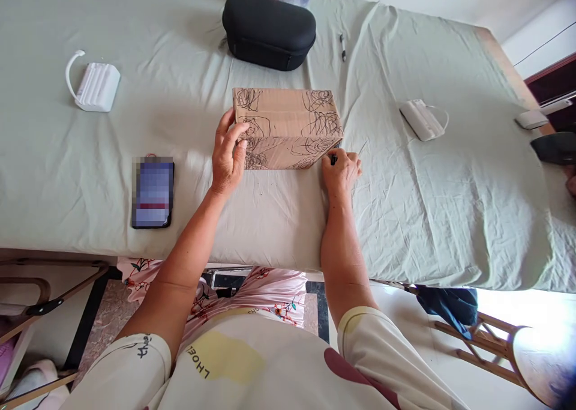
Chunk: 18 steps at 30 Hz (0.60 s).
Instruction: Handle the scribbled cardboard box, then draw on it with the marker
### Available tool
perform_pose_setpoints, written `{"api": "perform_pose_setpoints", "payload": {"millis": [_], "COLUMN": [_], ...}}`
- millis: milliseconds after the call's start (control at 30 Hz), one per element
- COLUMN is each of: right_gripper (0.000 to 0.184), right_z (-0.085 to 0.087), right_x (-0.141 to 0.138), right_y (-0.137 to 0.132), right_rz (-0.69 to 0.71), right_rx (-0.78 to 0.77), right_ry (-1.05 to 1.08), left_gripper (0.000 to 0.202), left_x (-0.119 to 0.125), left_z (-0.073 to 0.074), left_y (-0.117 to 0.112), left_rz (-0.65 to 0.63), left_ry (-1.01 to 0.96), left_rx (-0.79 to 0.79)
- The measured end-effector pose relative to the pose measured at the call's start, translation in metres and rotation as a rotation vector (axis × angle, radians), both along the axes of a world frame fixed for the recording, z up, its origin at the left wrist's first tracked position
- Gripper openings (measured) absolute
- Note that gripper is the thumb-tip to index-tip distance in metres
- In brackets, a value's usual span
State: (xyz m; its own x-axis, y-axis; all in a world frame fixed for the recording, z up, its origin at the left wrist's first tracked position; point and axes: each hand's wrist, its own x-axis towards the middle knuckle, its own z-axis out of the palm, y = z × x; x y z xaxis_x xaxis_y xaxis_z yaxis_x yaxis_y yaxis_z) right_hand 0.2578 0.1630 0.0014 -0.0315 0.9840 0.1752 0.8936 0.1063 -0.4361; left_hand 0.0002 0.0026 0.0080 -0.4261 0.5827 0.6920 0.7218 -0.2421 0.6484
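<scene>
A brown cardboard box covered in black scribbles lies on a table draped in a pale green cloth. My left hand grips the box's left end, fingers curled round its near corner. My right hand rests on the cloth at the box's front right corner, closed in a pinch on a small black object, apparently a pen or marker, whose tip meets the box.
A black zipped case sits behind the box, a pen to its right. White devices with cords lie at left and right. A phone lies near the front edge. A wooden stool stands lower right.
</scene>
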Motion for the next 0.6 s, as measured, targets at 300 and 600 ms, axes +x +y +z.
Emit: {"api": "perform_pose_setpoints", "payload": {"millis": [300,600], "right_gripper": [0.039,0.044], "right_z": [-0.008,-0.022], "right_x": [0.005,0.011], "right_y": [0.007,0.028], "right_rz": [0.043,0.024], "right_rx": [0.033,0.156], "right_ry": [-0.003,0.492], "left_gripper": [0.063,0.061], "left_x": [-0.001,-0.002], "left_z": [-0.004,-0.003], "left_y": [0.005,0.007], "left_rz": [0.018,-0.005], "left_ry": [-0.024,-0.005], "left_rx": [-0.006,0.002]}}
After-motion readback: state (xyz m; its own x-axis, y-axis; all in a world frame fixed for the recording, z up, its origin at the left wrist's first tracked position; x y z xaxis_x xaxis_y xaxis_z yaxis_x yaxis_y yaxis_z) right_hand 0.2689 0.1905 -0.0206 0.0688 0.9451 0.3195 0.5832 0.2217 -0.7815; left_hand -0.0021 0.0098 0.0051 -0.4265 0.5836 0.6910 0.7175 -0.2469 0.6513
